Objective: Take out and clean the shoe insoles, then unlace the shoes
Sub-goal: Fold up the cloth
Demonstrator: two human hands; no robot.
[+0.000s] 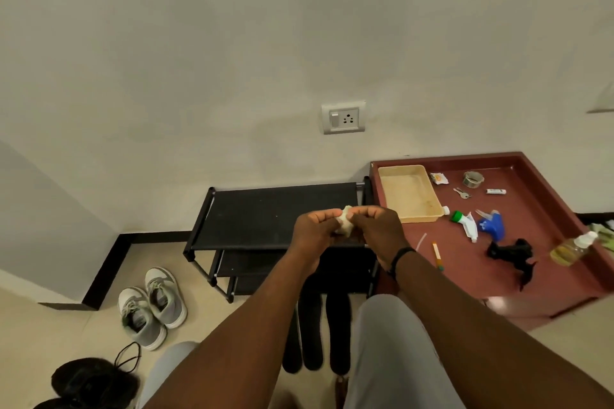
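Far down and to the left of my fingers lie the black shoes (94, 378), one with a loose lace (128, 357) looped out beside it, so I judge its unlacing begun or done; I cannot tell for the other. Up from those, still well left of my hands, the grey sneakers (153, 305) stand side by side on the floor with their laces threaded, so that pair looks untouched by the unlacing step.

My left hand (315, 229) is curled, thumb and fingers pinching a small pale wad of cloth (344, 221). My right hand (377, 227) pinches the same wad from the other side, knuckles almost meeting the left's, both held above the black shoe rack (265, 209).

Straight below my fingers, between my knees, the dark insoles (310, 332) lie flat on the floor, out of the shoes. Removal seems done for at least one pair; with the cloth in hand, I judge cleaning is the current step, though whether they are wiped I cannot tell.

Right of my fingers, on the red table (531, 276), sit a beige tray (408, 192), a blue spray head (491, 226) and a bottle (571, 249).
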